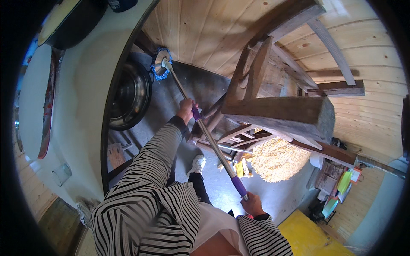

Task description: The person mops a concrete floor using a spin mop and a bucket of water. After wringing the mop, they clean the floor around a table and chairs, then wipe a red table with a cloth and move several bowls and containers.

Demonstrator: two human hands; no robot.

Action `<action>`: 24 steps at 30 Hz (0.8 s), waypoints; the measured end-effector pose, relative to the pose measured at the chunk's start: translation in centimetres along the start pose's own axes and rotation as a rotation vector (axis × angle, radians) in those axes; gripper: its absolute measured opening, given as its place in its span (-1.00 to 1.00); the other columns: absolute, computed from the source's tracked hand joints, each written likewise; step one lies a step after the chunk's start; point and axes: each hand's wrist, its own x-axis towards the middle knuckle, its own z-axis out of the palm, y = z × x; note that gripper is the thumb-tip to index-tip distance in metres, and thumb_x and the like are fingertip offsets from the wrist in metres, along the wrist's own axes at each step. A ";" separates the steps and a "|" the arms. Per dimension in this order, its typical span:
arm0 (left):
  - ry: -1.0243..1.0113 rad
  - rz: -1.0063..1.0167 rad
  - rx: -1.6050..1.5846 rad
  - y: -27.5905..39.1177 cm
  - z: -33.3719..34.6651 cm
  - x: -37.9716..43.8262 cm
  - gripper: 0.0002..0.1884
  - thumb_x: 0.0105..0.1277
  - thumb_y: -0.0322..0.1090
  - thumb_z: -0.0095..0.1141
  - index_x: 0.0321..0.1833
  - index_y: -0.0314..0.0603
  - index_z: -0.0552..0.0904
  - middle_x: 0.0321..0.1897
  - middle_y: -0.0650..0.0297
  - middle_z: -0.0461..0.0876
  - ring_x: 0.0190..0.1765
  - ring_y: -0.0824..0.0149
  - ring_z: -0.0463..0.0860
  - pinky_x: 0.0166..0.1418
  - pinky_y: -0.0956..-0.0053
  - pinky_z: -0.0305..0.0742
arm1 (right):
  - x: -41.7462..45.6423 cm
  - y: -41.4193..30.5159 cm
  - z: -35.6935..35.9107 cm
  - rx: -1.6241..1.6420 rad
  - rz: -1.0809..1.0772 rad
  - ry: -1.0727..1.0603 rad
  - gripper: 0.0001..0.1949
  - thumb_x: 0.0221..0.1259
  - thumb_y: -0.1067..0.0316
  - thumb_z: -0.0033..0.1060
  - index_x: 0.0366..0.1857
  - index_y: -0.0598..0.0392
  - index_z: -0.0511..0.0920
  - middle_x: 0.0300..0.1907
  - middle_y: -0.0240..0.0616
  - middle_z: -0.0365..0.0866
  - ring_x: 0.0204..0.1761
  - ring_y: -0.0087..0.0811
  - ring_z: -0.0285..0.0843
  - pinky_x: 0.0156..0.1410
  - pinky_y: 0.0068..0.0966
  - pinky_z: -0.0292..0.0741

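Both my hands hold a spin mop by its metal pole (209, 140), which slants from near my body up towards the far left. My left hand (186, 110) is wrapped around it at the upper purple grip, with the arm stretched out. Close to my body, my right hand (253, 204) grips the pole's end just past the lower purple sleeve (238, 186). At the far end, the round mop head (161, 64) shows a metal disc ringed by blue fringe. It lies by the foot of the wooden wall, next to a large metal basin (131, 96).
A pale table (86, 96) bearing a knife (48, 112), a glass (61, 175) and a dark pan (73, 24) stands left. A heavy wooden frame (275, 115) juts in on the right. Beyond it, a yellow grain pile (278, 160) covers some concrete floor (217, 192).
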 end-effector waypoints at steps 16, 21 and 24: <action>-0.111 0.123 -0.003 2.2 1.2 -9.0 -0.87 0.30 -0.30 -0.03 -0.37 -0.16 0.40 -0.53 0.24 0.43 -0.46 0.22 0.52 -0.34 0.25 0.48 | -4.8 2.7 -1.1 0.003 -0.043 0.073 -0.78 -0.10 0.22 0.17 -0.35 0.04 0.54 -0.55 -0.01 0.56 -0.40 0.08 0.55 -0.29 -0.11 0.48; -0.119 0.173 -0.013 3.4 2.1 -13.7 -0.86 0.33 -0.31 -0.06 -0.37 -0.16 0.40 -0.52 0.23 0.43 -0.46 0.22 0.51 -0.34 0.29 0.48 | -5.4 5.1 0.0 0.016 -0.097 0.099 -0.80 -0.10 0.26 0.16 -0.37 0.06 0.53 -0.55 0.01 0.56 -0.41 0.07 0.56 -0.31 -0.11 0.47; -0.133 0.219 0.026 4.2 2.4 -16.5 -0.87 0.34 -0.31 -0.06 -0.35 -0.16 0.40 -0.51 0.23 0.43 -0.45 0.23 0.51 -0.34 0.30 0.48 | -6.1 5.8 0.2 0.080 -0.152 0.093 -0.79 -0.10 0.27 0.17 -0.35 0.06 0.53 -0.54 0.02 0.56 -0.41 0.06 0.56 -0.32 -0.12 0.47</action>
